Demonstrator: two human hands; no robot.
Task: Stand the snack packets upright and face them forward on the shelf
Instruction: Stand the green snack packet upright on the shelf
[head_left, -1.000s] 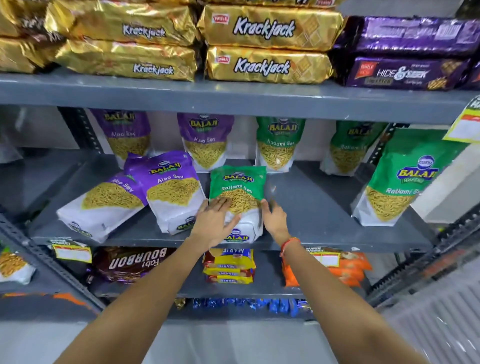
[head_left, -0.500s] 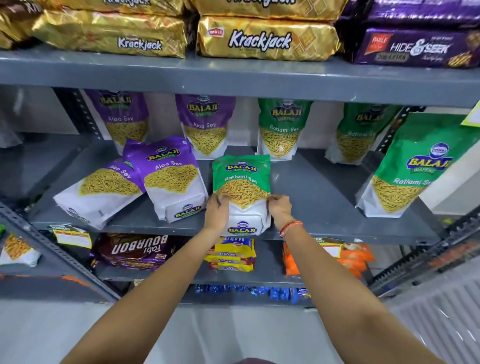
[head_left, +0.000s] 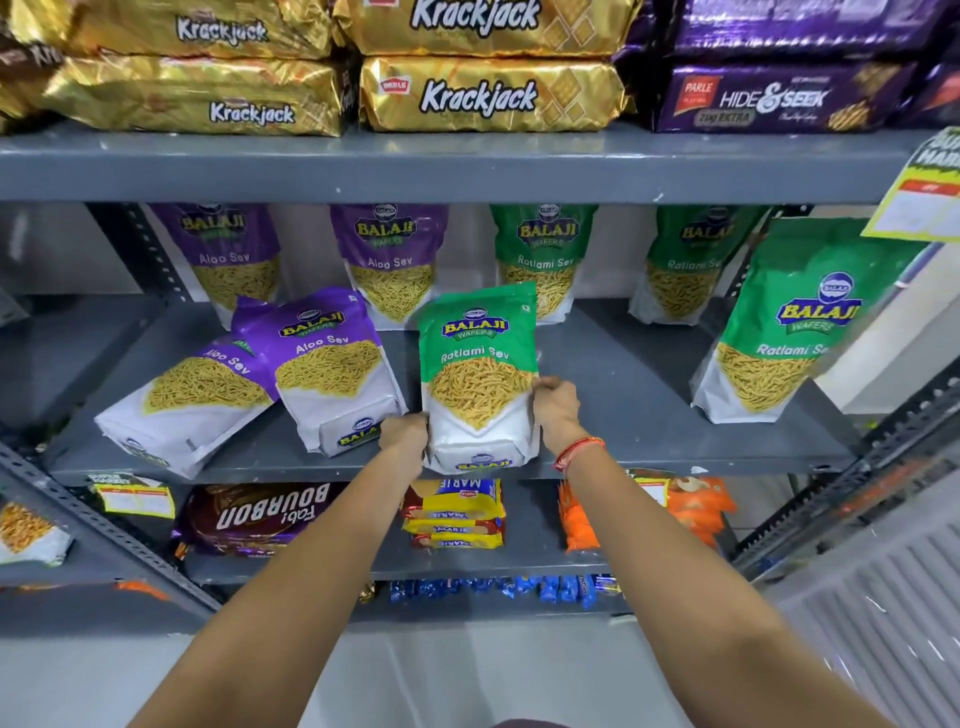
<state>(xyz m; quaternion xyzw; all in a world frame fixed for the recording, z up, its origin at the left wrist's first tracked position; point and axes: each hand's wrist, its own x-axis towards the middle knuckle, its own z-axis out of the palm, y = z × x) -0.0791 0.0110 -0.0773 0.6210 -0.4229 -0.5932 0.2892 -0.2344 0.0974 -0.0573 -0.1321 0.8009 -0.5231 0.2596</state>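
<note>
Forearms reach up from pale floor to the grey metal shelf (head_left: 649, 395). The left hand (head_left: 404, 434) and right hand (head_left: 557, 410) each have a grip pinching one side of a green Ratlami Sev packet (head_left: 480, 374), held upright at the shelf's front edge. Just left, two purple Aloo Sev packets (head_left: 332, 369) lie tilted, overlapping. Farther back, a row of packets stands against the wall. Above, Krackjack packs (head_left: 491, 93) sit stacked.

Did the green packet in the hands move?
Yes. The green packet has tipped up from lying on the shelf to nearly upright, held between the left hand and right hand.
</note>
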